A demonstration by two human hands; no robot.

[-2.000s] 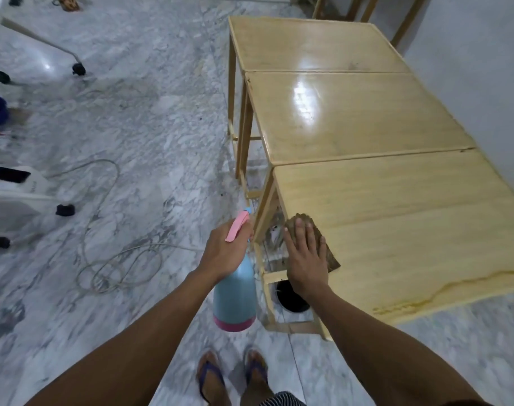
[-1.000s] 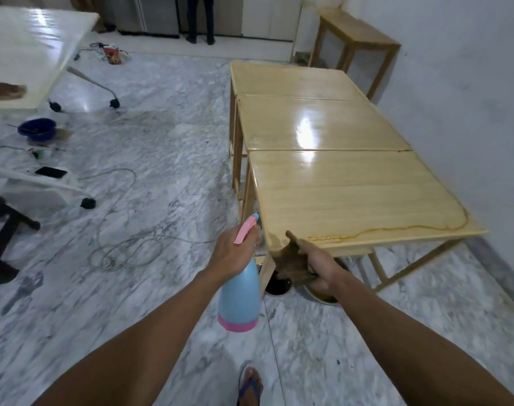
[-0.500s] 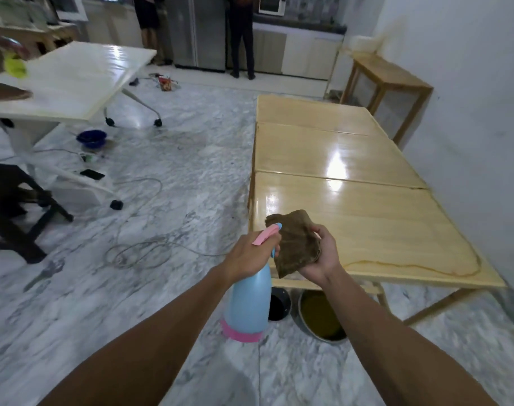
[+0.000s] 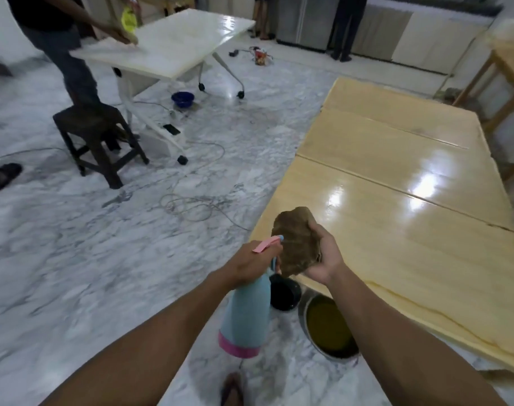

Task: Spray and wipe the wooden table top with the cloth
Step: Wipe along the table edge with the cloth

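Observation:
My left hand (image 4: 251, 263) grips the neck of a light blue spray bottle (image 4: 248, 312) with a pink trigger and pink base, nozzle pointing at the cloth. My right hand (image 4: 323, 254) holds a crumpled brown cloth (image 4: 296, 240) upright in the air, just in front of the nozzle, above the near left corner of the wooden table (image 4: 396, 230). The pale, glossy table top is made of three panels running away to the upper right.
Under the table's near corner stand a black pot (image 4: 285, 293) and a metal bucket (image 4: 330, 329) of yellowish liquid. Cables (image 4: 191, 205) lie coiled on the marble floor. A dark stool (image 4: 94, 139), a white wheeled table (image 4: 173, 42) and another person (image 4: 62, 39) are at the upper left.
My right hand lifted the cloth off the table's near edge and raised it in front of the spray nozzle. My view swung up and left, showing more of the room.

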